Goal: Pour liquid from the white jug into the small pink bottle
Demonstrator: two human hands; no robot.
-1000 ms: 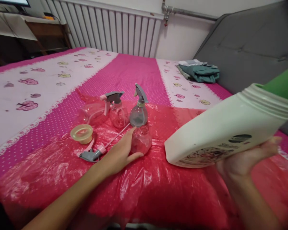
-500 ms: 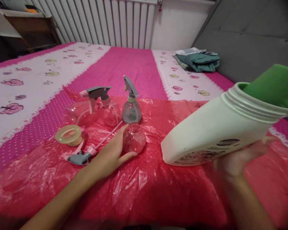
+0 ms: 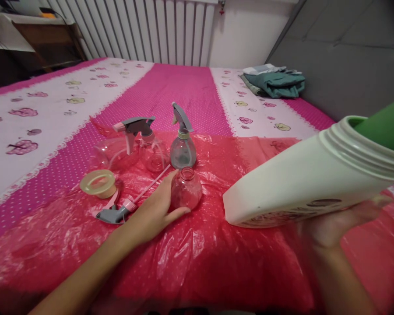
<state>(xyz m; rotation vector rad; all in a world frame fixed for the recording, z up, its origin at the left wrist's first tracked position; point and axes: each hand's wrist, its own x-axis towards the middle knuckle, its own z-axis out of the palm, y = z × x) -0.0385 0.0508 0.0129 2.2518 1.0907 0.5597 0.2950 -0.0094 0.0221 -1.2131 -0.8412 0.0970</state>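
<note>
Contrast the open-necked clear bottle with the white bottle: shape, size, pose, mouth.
Shape: the clear bottle is round and see-through; the white bottle is long, opaque and printed.
Size: the white bottle is much larger than the clear bottle.
Pose: the clear bottle stands upright; the white bottle tilts, mouth end raised.
Mouth: a green object sticks out of the white bottle's; nothing protrudes from the clear bottle's.
Shared: ridged necks.
</note>
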